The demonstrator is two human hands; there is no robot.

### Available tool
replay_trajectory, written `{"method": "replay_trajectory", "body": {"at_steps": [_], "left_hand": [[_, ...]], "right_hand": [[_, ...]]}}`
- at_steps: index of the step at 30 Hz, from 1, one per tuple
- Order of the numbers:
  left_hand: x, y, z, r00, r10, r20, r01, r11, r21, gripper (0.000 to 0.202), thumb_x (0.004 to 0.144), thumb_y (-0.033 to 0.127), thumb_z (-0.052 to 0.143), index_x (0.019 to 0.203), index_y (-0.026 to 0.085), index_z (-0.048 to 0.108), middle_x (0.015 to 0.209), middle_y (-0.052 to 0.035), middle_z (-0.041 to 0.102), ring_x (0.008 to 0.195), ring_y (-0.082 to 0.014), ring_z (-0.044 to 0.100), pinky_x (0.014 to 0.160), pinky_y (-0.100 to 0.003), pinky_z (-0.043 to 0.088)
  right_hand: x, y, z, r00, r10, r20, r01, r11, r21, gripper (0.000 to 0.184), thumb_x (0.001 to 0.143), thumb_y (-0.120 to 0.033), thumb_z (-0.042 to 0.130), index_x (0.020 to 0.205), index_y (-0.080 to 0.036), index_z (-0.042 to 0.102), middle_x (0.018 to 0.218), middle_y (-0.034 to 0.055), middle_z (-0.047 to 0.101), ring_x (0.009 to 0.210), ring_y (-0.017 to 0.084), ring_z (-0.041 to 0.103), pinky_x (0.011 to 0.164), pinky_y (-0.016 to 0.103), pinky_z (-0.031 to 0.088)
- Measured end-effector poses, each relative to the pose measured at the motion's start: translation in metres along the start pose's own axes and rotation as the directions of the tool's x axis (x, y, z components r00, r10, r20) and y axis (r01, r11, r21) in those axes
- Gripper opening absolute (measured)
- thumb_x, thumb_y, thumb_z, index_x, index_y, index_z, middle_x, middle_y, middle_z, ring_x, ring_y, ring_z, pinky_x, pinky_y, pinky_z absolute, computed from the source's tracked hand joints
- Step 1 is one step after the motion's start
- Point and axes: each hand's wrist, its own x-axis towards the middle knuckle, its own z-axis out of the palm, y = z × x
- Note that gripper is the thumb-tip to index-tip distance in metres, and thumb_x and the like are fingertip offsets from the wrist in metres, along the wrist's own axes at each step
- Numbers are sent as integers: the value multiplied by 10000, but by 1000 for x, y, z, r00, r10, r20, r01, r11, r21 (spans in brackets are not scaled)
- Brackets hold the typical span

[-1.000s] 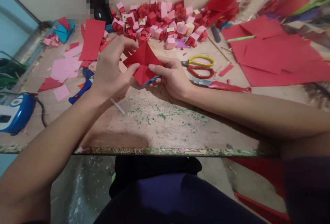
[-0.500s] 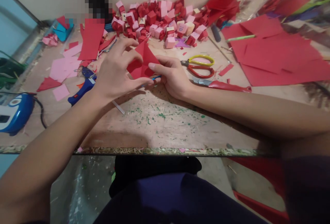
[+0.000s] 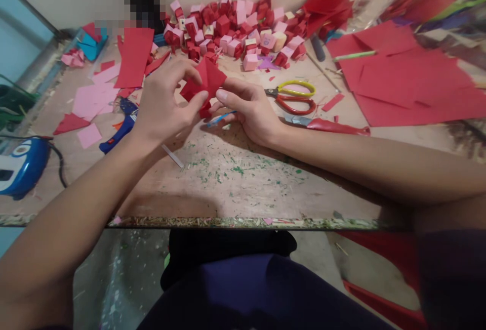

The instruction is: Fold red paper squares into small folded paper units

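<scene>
A folded piece of red paper (image 3: 205, 83) is held up a little above the wooden table (image 3: 243, 183) between both hands. My left hand (image 3: 163, 105) pinches its left side and bottom with thumb and fingers. My right hand (image 3: 252, 110) grips its right side, thumb pressed on the paper. A thin blue stick (image 3: 222, 117) lies on the table just under the paper, by my right fingers.
A heap of red and pink paper cubes (image 3: 235, 29) lies at the back. Yellow-and-red scissors (image 3: 294, 96) and a red-handled cutter (image 3: 328, 126) lie right of my hands. Red sheets (image 3: 402, 79) cover the right side. A blue glue gun (image 3: 119, 130) and pink squares (image 3: 93, 102) lie left.
The red paper has gone from a wide flat triangle to a smaller, more folded shape, raised slightly. My left fingers shifted across it and now pinch its lower edge.
</scene>
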Motion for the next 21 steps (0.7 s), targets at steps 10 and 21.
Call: {"method": "replay_trajectory", "body": {"at_steps": [10, 21], "left_hand": [[-3, 4, 10, 997, -63, -55, 60, 997, -47, 387, 869, 566, 863, 872, 254, 633, 973, -23, 764, 978, -230, 720, 766, -416, 581], [0, -8, 14, 992, -103, -69, 80, 957, -279, 497, 734, 376, 1019, 1099, 304, 689, 938, 9, 797, 970, -258, 768, 788, -387, 605]], "right_hand": [[-1, -3, 5, 995, 55, -78, -59, 997, -53, 456, 783, -451, 961, 1126, -221, 769, 918, 34, 777, 802, 180, 740, 618, 254, 626], [-1, 1, 4, 999, -6, -47, 3, 998, -60, 429, 813, -490, 950, 1041, -171, 777, 944, 75, 806, 801, 211, 771, 653, 311, 669]]}}
